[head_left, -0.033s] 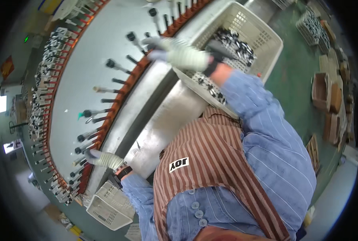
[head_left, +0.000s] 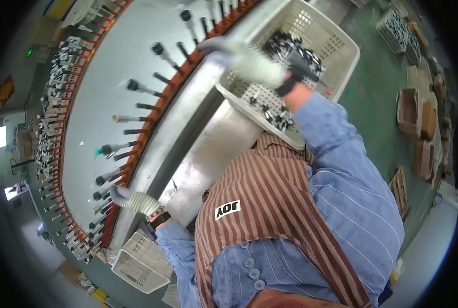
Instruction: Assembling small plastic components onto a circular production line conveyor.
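My left hand [head_left: 134,200], in a pale knitted glove, is beside the rods at the lower part of a curved orange-brown rail [head_left: 138,150]. Its fingers are bent and pressed together; what they pinch, if anything, is hidden. Motion smears my right hand [head_left: 249,62], also gloved, between the rail and a cream plastic basket [head_left: 342,77]. Its fingers point at the rail's upper part, and any hold is unclear. Black rods stick out from the rail, several bearing clear stems with black caps [head_left: 133,85]. Small black and silvery parts [head_left: 295,49] lie in the basket.
A bare metal ledge [head_left: 198,172] runs along the rail. Across the pale board [head_left: 103,77] stands another row of loaded rods [head_left: 59,108]. An additional cream basket [head_left: 141,267] sits low at the left. Cardboard boxes [head_left: 412,115] line the green floor at the right.
My right hand has shifted right, away from the rail and toward the basket. The rods and capped stems have slid slightly toward the lower left. My left hand has barely moved.
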Available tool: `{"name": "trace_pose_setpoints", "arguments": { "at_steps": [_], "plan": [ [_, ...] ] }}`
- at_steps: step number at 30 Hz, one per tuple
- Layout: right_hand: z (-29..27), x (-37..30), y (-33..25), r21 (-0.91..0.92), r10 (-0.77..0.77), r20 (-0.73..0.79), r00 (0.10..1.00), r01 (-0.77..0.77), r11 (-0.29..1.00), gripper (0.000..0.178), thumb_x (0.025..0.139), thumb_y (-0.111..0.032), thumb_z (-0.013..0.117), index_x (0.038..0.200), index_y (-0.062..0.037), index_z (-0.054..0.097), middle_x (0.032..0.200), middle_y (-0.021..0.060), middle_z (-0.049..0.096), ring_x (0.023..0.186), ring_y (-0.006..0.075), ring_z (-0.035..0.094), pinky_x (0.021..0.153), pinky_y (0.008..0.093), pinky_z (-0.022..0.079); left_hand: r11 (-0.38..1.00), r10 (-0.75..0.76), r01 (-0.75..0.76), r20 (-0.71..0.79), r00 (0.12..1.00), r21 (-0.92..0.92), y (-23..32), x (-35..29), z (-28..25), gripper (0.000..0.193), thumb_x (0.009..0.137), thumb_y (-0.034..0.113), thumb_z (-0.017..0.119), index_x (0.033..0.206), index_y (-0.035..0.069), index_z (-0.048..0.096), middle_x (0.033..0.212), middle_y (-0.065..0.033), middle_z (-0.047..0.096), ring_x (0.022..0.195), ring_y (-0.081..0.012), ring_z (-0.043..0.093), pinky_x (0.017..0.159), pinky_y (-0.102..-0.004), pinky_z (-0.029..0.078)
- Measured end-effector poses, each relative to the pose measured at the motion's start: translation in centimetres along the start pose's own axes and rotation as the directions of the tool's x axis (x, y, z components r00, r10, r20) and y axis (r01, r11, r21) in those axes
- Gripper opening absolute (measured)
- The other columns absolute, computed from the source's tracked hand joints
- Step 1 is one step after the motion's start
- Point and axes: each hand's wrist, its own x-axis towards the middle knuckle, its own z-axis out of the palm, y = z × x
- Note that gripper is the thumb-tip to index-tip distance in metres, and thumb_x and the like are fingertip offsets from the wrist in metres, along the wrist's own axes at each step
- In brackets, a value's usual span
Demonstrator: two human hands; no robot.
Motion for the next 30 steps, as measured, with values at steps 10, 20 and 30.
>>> {"name": "trace_pose_setpoints", "arguments": {
  "at_steps": [10,20,30],
  "plan": [
    [-13.1,-27.2,11.1,-0.74,-0.194,-0.582,0.79,-0.414,0.53,0.018,0.086,-0.018,0.062,0.099,-0.009,0.069,0.099,0.0145,0.069,0.101,0.0348,0.062,0.092,0.0464,0.046,0.856,0.516,0.031,0.848,-0.12,-0.516,24.3,-17.3,20.4,0.025,0.09,0.006,0.056,0.113,0.001,0.066,0.107,-0.0162,0.068,0.102,-0.0308,0.064,0.09,-0.0366,0.05],
    [-11.0,-23.0,9.1,-0.585,-0.085,-0.598,0.797,-0.362,0.725,0.012,0.082,-0.014,0.063,0.091,-0.0096,0.068,0.096,0.0117,0.067,0.1,0.0337,0.061,0.093,0.0463,0.045,0.146,0.593,-0.361,0.374,-0.713,-0.921,1.0,-42.8,36.4,0.04,0.081,0.038,0.063,0.113,0.014,0.064,0.107,-0.0147,0.065,0.092,-0.0358,0.065,0.079,-0.0466,0.054],
    [-12.8,-20.3,9.7,-0.595,-0.063,-0.646,0.761,-0.45,0.666,0.014,0.086,-0.013,0.061,0.093,-0.0057,0.07,0.091,0.0154,0.068,0.089,0.0351,0.062,0.086,0.0446,0.048,0.325,0.771,-0.441,0.504,-0.389,-0.837,-1.6,-43.4,39.6,0.037,0.083,0.043,0.067,0.096,0.008,0.069,0.084,-0.0148,0.067,0.08,-0.0305,0.066,0.076,-0.0443,0.053]
  ]
}}
